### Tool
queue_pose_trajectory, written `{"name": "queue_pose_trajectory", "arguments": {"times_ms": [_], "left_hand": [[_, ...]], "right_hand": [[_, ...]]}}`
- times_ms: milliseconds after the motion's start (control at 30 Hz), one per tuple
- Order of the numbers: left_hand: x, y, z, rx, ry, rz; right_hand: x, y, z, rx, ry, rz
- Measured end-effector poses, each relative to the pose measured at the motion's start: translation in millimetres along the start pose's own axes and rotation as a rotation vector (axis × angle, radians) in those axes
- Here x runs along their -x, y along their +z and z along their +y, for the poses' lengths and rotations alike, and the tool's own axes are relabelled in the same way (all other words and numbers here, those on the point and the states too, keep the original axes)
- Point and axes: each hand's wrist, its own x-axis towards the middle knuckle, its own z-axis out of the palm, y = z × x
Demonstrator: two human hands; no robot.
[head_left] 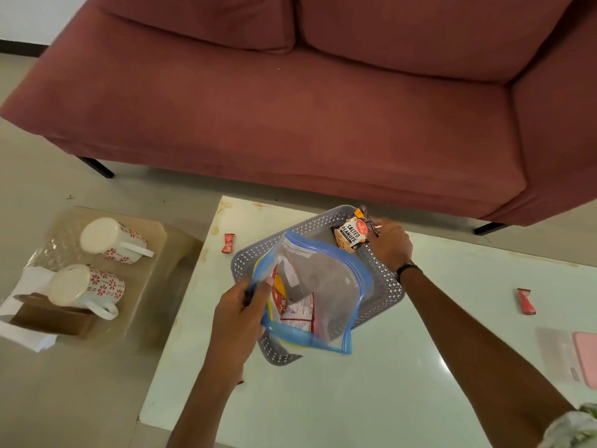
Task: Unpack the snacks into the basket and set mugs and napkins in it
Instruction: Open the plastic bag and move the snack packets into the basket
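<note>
Basket (384, 287) sitting grey and perforated on the pale desk (403, 367), close to the far edge near the sofa (290, 108). Right hand (389, 245) reaching over the far corner, fingers closed on a salted peanuts packet (352, 233), lowering it inside the rim, judging by the angle. Left hand (240, 313) pinching the rim of a clear zip bag (326, 286) with blue edging, holding it open and upright over the basket, seemingly to keep the remaining snack packets (295, 310) reachable. Two small red sachets lying loose on the desk: one (228, 243) left of the basket, one (526, 301) well to the right. Two patterned mugs (111, 242) standing upside down on a low side stool (155, 286), apart from the basket, the nearer one touching white napkins (30, 282). Unpacking appearing partly done; mugs and napkins not yet being handled.
</note>
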Motion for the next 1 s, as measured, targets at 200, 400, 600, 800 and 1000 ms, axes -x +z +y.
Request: {"name": "queue_pose_trajectory", "arguments": {"times_ms": [200,400,600,800,1000], "left_hand": [[17,-10,-1,-0.028,-0.063,-0.056],[33,-9,-6,-0.147,-0.068,-0.002],[54,-1,-8,-0.086,0.0,0.05],[56,-4,-25,-0.074,0.025,0.085],[55,-6,-34,-0.036,-0.018,0.12]], "right_hand": [[73,-40,-7,-0.248,-0.08,0.14],[188,-93,-65,-0.522,-0.365,0.087],[172,-17,-94,0.5,-0.778,-0.481],[134,39,-82,1.01,-1.059,-0.638],[127,67,-53,1.182,-1.123,-0.663]]}}
